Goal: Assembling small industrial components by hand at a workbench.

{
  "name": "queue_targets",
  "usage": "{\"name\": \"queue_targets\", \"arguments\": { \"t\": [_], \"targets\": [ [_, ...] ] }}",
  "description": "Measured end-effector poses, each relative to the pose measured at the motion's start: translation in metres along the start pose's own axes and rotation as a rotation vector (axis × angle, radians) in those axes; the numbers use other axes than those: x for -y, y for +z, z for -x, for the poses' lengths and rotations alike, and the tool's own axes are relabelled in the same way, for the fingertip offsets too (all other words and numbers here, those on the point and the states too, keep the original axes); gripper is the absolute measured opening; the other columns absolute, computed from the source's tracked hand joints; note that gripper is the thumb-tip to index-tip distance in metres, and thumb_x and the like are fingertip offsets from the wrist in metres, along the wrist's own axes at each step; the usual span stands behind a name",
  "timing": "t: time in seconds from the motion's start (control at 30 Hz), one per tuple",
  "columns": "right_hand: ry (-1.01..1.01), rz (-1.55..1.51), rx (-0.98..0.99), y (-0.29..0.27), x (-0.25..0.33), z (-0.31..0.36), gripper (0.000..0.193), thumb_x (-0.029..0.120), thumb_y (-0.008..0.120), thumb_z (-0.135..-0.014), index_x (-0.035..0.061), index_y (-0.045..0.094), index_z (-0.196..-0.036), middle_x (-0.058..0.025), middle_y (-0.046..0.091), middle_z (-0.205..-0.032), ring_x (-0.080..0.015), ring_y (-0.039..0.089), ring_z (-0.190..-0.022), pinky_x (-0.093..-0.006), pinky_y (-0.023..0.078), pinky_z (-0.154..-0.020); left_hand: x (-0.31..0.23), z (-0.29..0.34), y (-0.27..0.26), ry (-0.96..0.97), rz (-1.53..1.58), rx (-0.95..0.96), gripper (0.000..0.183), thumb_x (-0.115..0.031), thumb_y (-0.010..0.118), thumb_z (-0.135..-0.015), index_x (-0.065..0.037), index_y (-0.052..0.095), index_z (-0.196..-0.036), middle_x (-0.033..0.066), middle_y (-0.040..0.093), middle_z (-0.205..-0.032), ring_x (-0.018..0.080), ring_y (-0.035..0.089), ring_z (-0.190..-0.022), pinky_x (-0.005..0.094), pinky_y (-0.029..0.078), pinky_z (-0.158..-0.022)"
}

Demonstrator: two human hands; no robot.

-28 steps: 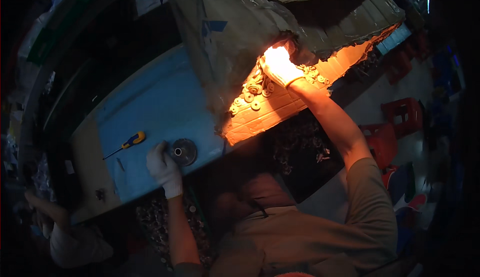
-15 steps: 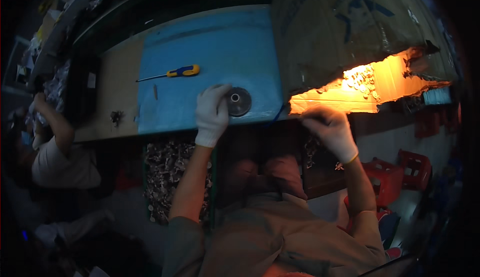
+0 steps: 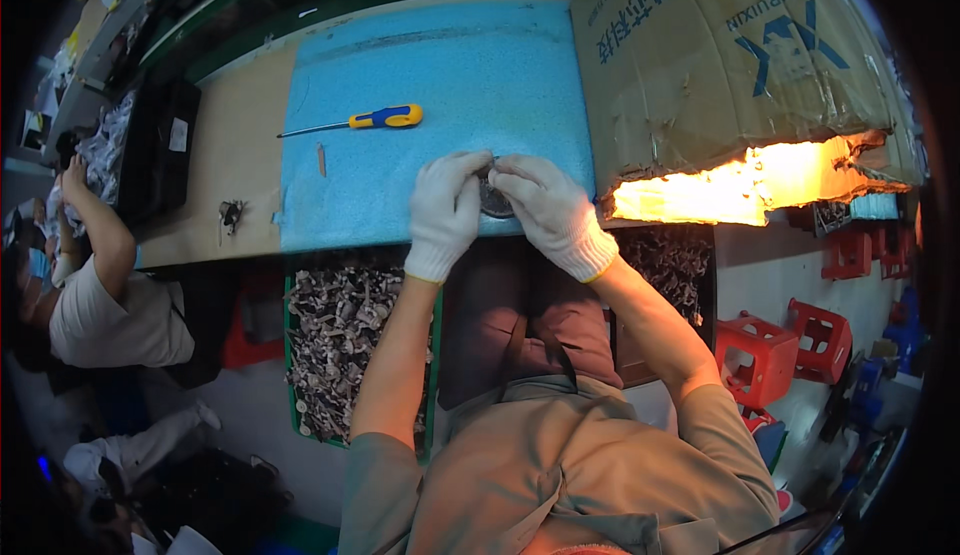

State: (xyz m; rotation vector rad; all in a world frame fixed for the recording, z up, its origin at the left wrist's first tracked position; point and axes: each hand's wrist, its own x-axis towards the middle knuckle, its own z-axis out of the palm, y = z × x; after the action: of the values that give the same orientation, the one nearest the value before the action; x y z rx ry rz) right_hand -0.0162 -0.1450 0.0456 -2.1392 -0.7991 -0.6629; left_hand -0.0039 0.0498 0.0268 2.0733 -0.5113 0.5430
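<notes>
Both my hands wear white knitted gloves and meet over a dark round disc [image 3: 494, 203] at the near edge of the blue foam mat [image 3: 390, 65]. My left hand [image 3: 447, 207] is closed along the disc's left side, its fingertips at the far rim. From the right, my right hand [image 3: 548, 210] comes over the disc with fingers pinched together near the left fingertips. Whatever sits in that pinch is hidden. The gloves cover most of the disc. Beyond my left hand lies a screwdriver [image 3: 385, 118] with a yellow and blue handle, near a thin brownish strip [image 3: 321, 160].
A torn cardboard box [image 3: 690, 85] with a brightly lit opening stands right of the mat. Below the bench edge, a green-rimmed crate [image 3: 436, 375] holds many small parts. Red stools [image 3: 757, 360] stand at right. Another person [image 3: 120, 305] works at far left.
My right hand has moved left from the lit box opening to the disc, joining my left hand. The picture has become brighter.
</notes>
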Motion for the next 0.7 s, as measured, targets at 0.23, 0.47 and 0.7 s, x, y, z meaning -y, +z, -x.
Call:
{"name": "queue_targets", "arguments": {
  "t": [0.23,0.47,0.7],
  "targets": [
    [0.008,0.029,-0.002,-0.012,-0.004,0.005,0.020,0.008,0.068,-0.091,0.0057,0.070,-0.111,-0.0144,0.071,-0.115,-0.0365,0.071,-0.104,-0.0448,0.060,-0.090,-0.001,0.004,0.008,0.035,0.026,0.034,0.029,-0.003,0.061,-0.100,0.001,0.075,-0.125,0.0187,0.077,-0.118,0.0342,0.073,-0.112,0.0422,0.055,-0.102],
    [0.219,0.166,0.102,-0.013,0.023,0.022,0.022,0.014,0.065,-0.090,0.0034,0.069,-0.109,-0.0149,0.068,-0.118,-0.0345,0.067,-0.109,-0.0451,0.058,-0.093,0.027,0.023,0.009,-0.104,0.076,0.172,0.036,-0.014,0.065,-0.108,0.004,0.068,-0.139,0.0179,0.073,-0.132,0.0267,0.071,-0.119,0.0397,0.054,-0.107],
    [0.942,0.094,0.083,-0.108,0.024,0.253,0.029,0.022,0.058,-0.100,0.0058,0.077,-0.115,-0.0167,0.076,-0.115,-0.0364,0.071,-0.111,-0.0455,0.057,-0.102,-0.008,0.009,0.020,-0.242,0.079,0.209,0.042,-0.010,0.064,-0.110,0.008,0.060,-0.148,0.0188,0.072,-0.136,0.0237,0.072,-0.119,0.0340,0.053,-0.108]
  ]
}}
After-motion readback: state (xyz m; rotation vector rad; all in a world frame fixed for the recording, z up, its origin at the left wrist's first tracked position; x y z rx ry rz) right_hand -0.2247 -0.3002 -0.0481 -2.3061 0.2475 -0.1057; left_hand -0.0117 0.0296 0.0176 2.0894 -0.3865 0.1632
